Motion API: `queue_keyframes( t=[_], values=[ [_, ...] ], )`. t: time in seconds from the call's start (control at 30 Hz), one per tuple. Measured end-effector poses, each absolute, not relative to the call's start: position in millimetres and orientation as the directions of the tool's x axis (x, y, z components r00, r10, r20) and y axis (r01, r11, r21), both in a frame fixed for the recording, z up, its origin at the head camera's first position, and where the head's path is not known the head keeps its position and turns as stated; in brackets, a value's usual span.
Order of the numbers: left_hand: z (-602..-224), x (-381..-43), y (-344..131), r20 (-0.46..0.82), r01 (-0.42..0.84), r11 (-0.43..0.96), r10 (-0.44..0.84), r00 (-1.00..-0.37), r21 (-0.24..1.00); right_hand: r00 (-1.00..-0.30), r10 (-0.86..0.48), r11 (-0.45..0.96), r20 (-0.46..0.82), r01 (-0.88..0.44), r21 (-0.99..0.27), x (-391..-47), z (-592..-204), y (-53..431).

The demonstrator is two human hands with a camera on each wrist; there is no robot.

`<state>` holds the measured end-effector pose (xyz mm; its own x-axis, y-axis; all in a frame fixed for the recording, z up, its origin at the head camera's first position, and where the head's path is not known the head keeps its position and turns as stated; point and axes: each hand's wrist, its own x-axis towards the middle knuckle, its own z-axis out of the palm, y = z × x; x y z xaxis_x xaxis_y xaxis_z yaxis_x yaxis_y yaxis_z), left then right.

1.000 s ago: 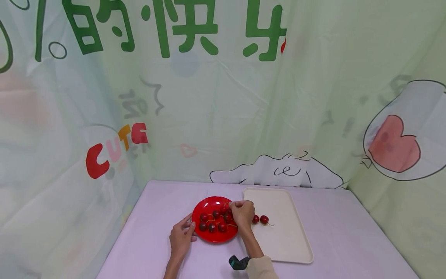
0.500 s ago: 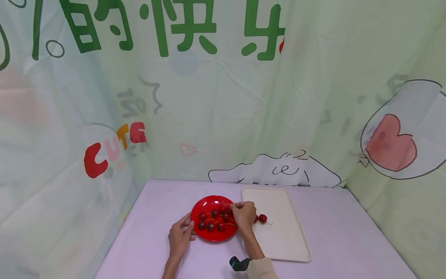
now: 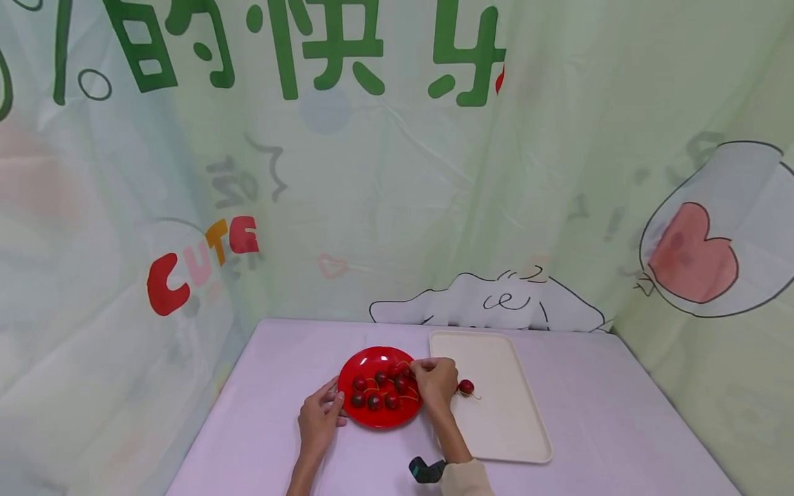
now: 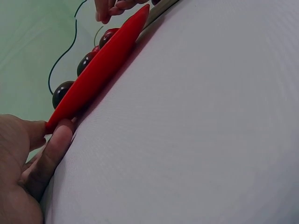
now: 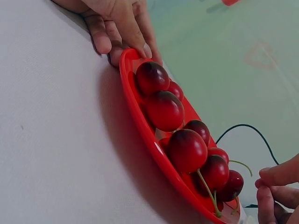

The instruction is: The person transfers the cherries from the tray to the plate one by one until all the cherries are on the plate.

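Note:
In the head view a red plate holds several dark red cherries with stems. My left hand grips the plate's left rim; the left wrist view shows the thumb on the rim and fingers beneath. My right hand is at the plate's right edge, fingers curled and thumb and fingertips together. In the right wrist view a green stem ends just short of those fingertips, and nothing shows between them. The plate looks flat on the table.
A cream rectangular tray lies right of the plate, partly behind my right forearm. On it sits a cherry, with another mostly hidden by my right hand. A black curved object is beside my right sleeve. Printed curtains surround the lavender table.
The head view has shifted slightly. One tray cherry is now more hidden behind my right hand. Both hands otherwise keep nearly the same places at the plate.

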<state>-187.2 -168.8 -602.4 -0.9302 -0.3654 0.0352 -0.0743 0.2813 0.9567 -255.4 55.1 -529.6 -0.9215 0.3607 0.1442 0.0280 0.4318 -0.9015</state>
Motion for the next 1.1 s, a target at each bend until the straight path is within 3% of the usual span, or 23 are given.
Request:
queue_keyframes(
  t=[0.27,0.77,1.1],
  values=[
    [-607.7,-188.6,-165.5,0.047,-0.052,0.270,-0.347,-0.937,0.961,-0.904,0.383,0.388,0.192,-0.032,-0.921,-253.5,-526.5,73.2],
    [-601.9,-183.3,-163.1,0.056,-0.048,0.290,-0.341,-0.939,0.956,-0.869,0.476,0.346,0.134,0.044,-0.937,-233.1,-501.9,128.6],
    [-598.6,-178.9,-162.6,0.028,-0.075,0.285,-0.338,-0.941,0.956,-0.826,0.552,0.348,0.116,0.102,-0.932,-223.8,-510.5,167.6]
  ],
)
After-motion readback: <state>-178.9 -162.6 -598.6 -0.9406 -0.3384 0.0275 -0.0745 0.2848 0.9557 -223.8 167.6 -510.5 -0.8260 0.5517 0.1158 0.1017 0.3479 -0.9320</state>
